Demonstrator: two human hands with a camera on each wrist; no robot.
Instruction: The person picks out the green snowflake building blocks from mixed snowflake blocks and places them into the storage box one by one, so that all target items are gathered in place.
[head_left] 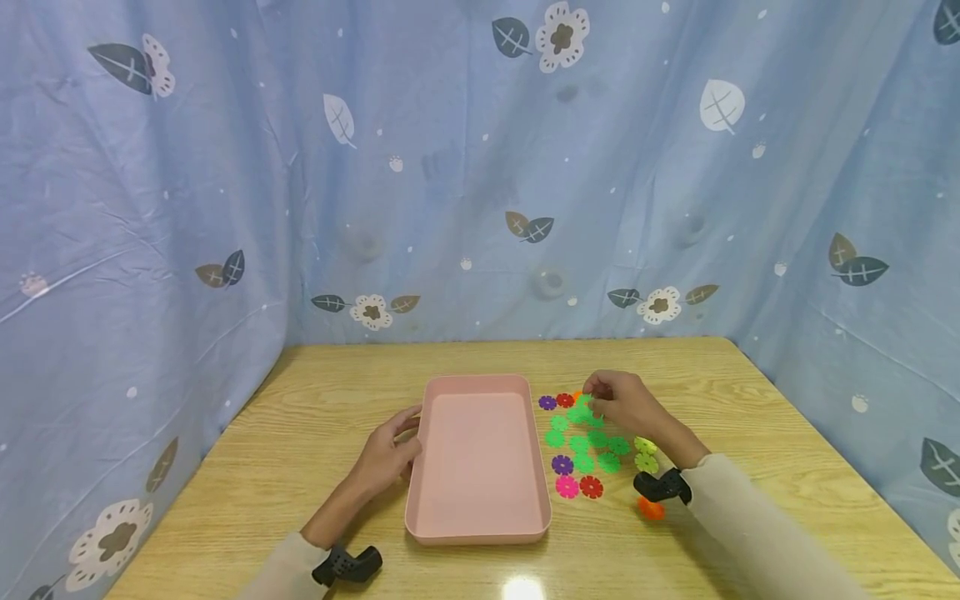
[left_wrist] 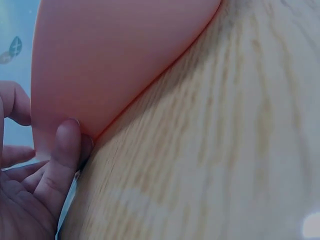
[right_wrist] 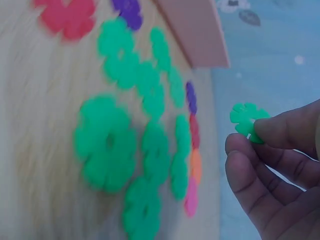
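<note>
A shallow pink tray (head_left: pixel 480 467) lies in the middle of the wooden table. My left hand (head_left: pixel 387 454) rests against its left side; in the left wrist view the thumb (left_wrist: pixel 67 142) touches the outer wall and the other fingers lie near the rim. My right hand (head_left: pixel 628 406) is raised over the far end of a group of plastic snowflake discs. Between thumb and fingertips it pinches one green snowflake disc (right_wrist: pixel 243 116), held above the table. Several more green discs (head_left: pixel 597 439) lie flat below and in front of that hand.
Between tray and right arm lie purple discs (head_left: pixel 562 465), red discs (head_left: pixel 591 487) and a pink disc (head_left: pixel 567 487). Yellow discs (head_left: pixel 646 462) and an orange disc (head_left: pixel 651 508) sit beside the right wrist. A blue patterned curtain (head_left: pixel 465 167) surrounds the table.
</note>
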